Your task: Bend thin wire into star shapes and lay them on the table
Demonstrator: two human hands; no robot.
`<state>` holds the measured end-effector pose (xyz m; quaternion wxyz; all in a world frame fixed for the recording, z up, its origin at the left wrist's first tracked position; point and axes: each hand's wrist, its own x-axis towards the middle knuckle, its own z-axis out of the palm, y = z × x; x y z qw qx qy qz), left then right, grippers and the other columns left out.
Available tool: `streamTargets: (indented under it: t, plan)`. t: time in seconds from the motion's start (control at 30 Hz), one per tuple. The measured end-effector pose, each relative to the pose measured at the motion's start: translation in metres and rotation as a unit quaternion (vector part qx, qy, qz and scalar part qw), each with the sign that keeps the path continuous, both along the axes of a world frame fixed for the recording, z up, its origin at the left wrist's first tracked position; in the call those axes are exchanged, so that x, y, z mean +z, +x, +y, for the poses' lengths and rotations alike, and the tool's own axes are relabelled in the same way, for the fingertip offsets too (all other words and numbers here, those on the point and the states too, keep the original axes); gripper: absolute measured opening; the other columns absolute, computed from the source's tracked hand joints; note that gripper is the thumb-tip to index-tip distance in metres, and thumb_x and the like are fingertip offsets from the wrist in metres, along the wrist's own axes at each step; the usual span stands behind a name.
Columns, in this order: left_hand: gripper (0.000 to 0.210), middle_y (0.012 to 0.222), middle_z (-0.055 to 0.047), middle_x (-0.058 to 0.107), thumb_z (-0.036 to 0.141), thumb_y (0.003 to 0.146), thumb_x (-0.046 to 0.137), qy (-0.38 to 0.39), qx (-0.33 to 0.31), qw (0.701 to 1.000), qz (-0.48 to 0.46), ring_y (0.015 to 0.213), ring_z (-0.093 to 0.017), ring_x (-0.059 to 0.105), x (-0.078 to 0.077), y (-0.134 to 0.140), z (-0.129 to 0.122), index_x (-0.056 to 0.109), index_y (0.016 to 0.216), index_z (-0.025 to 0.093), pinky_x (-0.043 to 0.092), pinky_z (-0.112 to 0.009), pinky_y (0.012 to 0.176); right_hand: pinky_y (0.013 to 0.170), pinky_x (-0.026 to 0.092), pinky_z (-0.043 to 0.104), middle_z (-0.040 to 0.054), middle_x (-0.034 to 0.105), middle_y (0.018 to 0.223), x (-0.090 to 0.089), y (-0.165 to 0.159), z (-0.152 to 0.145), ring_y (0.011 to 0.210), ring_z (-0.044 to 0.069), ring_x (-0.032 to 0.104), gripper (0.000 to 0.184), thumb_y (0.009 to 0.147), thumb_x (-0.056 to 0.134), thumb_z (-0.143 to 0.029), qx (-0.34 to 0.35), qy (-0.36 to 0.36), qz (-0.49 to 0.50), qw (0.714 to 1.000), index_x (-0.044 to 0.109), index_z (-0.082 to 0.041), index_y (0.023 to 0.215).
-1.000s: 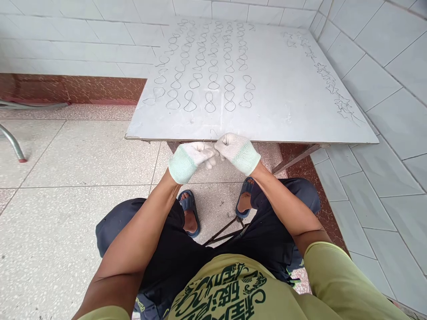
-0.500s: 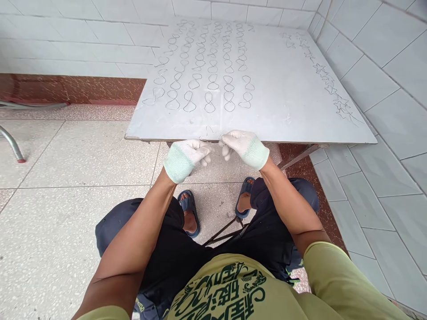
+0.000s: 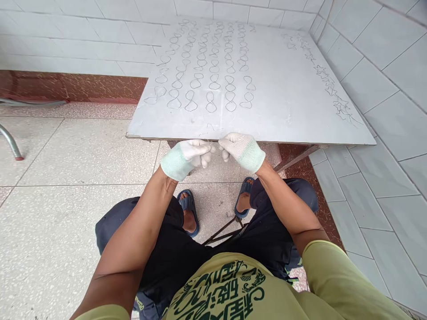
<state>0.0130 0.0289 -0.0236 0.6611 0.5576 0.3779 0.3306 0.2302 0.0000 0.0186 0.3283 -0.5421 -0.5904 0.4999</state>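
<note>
Wire [image 3: 207,127]; between and just beyond left grip [image 3: 194,153], right grip [image 3: 237,147]; both pinching it

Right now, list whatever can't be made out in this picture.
All in the head view:
Wire at the fingertips: too thin to trace; its ends are hidden by the left hand and right hand.
Far wire loops: too small and crowded to count.
Metal leg: cut off by the left edge.
Dark bars: partly hidden by the trousers.

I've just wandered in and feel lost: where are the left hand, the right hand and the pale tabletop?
Left hand [image 3: 194,152], head view: middle of its glove.
Right hand [image 3: 236,145], head view: middle of its glove.
Pale tabletop [image 3: 276,98], head view: bare surface.
</note>
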Motion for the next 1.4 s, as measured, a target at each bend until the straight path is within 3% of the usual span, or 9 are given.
streamTargets:
  t: [0.4, 0.53, 0.7, 0.83, 1.03, 1.2, 1.4]
  plan:
    - [0.053, 0.064, -0.004, 0.073, 0.059, 0.073, 0.106, -0.021, 0.06, 0.998, 0.013, 0.057, -0.014, 0.066, -0.013, 0.002, 0.0, 0.076, 0.079, 0.016, 0.057, -0.027, 0.06, 0.071, 0.052, 0.029, -0.0058, 0.068, 0.058, -0.006, 0.001, 0.004, 0.06, 0.014, 0.066, 0.042, 0.116, 0.066, -0.025, -0.011, 0.003, -0.004, 1.0, 0.066, -0.025, 0.074]
    - [0.053, 0.069, -0.005, 0.076, 0.056, 0.071, 0.107, -0.032, 0.035, 0.999, 0.022, 0.059, -0.015, 0.068, -0.006, -0.001, -0.001, 0.082, 0.089, 0.014, 0.059, -0.027, 0.061, 0.072, 0.053, 0.029, -0.0054, 0.068, 0.059, -0.007, 0.001, 0.005, 0.061, 0.014, 0.067, 0.04, 0.116, 0.066, -0.025, -0.023, 0.005, 0.006, 1.0, 0.067, -0.025, 0.075]
    - [0.048, 0.08, -0.006, 0.081, 0.048, 0.08, 0.101, -0.041, -0.005, 0.997, 0.061, 0.068, -0.017, 0.073, 0.005, -0.01, -0.001, 0.088, 0.109, 0.012, 0.061, -0.029, 0.068, 0.072, 0.055, 0.029, -0.0042, 0.071, 0.062, -0.011, 0.006, 0.005, 0.063, 0.015, 0.069, 0.039, 0.116, 0.066, -0.029, -0.02, 0.017, 0.006, 1.0, 0.068, -0.025, 0.077]
    - [0.052, 0.088, -0.008, 0.084, 0.053, 0.085, 0.097, -0.015, -0.022, 0.995, 0.094, 0.076, -0.02, 0.077, 0.007, -0.015, -0.002, 0.088, 0.118, 0.013, 0.064, -0.032, 0.073, 0.072, 0.055, 0.03, -0.0045, 0.071, 0.061, -0.009, 0.01, 0.005, 0.062, 0.015, 0.068, 0.037, 0.114, 0.068, -0.028, -0.021, 0.027, 0.028, 0.999, 0.069, -0.026, 0.077]
    - [0.06, 0.093, -0.009, 0.087, 0.066, 0.086, 0.095, 0.02, -0.065, 0.985, 0.155, 0.078, -0.021, 0.08, 0.007, -0.017, -0.003, 0.088, 0.118, 0.016, 0.066, -0.03, 0.066, 0.072, 0.056, 0.029, -0.005, 0.071, 0.061, 0.006, 0.016, 0.003, 0.06, 0.014, 0.068, 0.037, 0.114, 0.066, -0.021, -0.034, 0.009, 0.048, 0.998, 0.069, -0.025, 0.078]
    - [0.051, 0.091, -0.01, 0.088, 0.06, 0.088, 0.094, 0.027, -0.068, 0.983, 0.171, 0.078, -0.023, 0.082, 0.005, -0.014, -0.002, 0.09, 0.114, 0.017, 0.069, -0.033, 0.07, 0.074, 0.058, 0.03, -0.005, 0.071, 0.063, 0.015, 0.027, 0.001, 0.06, 0.015, 0.068, 0.035, 0.114, 0.065, -0.022, -0.042, 0.012, 0.056, 0.997, 0.07, -0.025, 0.079]
    - [0.052, 0.092, -0.013, 0.089, 0.06, 0.08, 0.097, 0.012, -0.054, 0.979, 0.196, 0.081, -0.027, 0.083, 0.008, -0.012, -0.003, 0.089, 0.109, 0.017, 0.066, -0.034, 0.064, 0.07, 0.058, 0.026, -0.005, 0.072, 0.065, 0.017, 0.059, 0.017, 0.059, 0.013, 0.068, 0.034, 0.116, 0.068, -0.03, -0.073, 0.022, 0.071, 0.995, 0.069, -0.025, 0.082]
